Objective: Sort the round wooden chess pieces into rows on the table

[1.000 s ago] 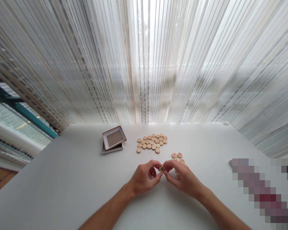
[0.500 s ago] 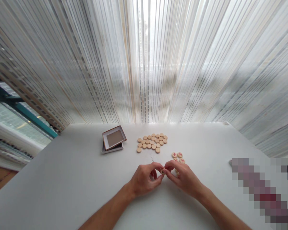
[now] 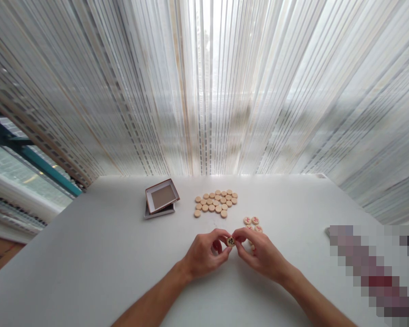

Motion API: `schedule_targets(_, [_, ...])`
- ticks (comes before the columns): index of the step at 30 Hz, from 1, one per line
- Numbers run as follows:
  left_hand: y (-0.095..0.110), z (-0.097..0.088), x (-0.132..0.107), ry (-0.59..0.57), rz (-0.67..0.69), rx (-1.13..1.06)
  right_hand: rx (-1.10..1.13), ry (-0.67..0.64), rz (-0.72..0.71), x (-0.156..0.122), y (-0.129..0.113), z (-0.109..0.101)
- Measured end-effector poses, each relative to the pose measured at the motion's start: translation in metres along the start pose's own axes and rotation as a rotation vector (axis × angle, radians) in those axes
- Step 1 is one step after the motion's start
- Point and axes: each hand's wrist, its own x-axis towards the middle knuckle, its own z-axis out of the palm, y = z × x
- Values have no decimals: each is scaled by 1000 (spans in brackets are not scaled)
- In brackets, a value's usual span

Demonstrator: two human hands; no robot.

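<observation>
A round wooden Chinese chess piece (image 3: 231, 241) with a black character facing up is pinched in front of me. My left hand (image 3: 204, 254) grips its left side between thumb and forefinger. From the other side my right hand (image 3: 261, 254) closes its fingertips on the same piece. Partly covered by my right hand are several pieces with red characters (image 3: 247, 220). Farther back lies a group of plain-faced wooden pieces (image 3: 211, 202), no characters showing.
Left of the plain pieces is an open shallow box (image 3: 150, 202), one tray tilted on another. All this rests on a white table (image 3: 98, 254). Pale string curtains (image 3: 204, 113) hang at its back edge. A pixelated patch (image 3: 368, 272) covers something at the right.
The Chinese chess piece has turned between my fingertips, so its black character now shows more fully. My hands have barely shifted, and the pieces on the table stay where they were.
</observation>
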Motion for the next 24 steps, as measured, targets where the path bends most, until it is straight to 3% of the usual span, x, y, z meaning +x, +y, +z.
schedule_targets(24, [3, 0, 0, -16, 34, 58, -24, 2, 39, 0, 7, 3])
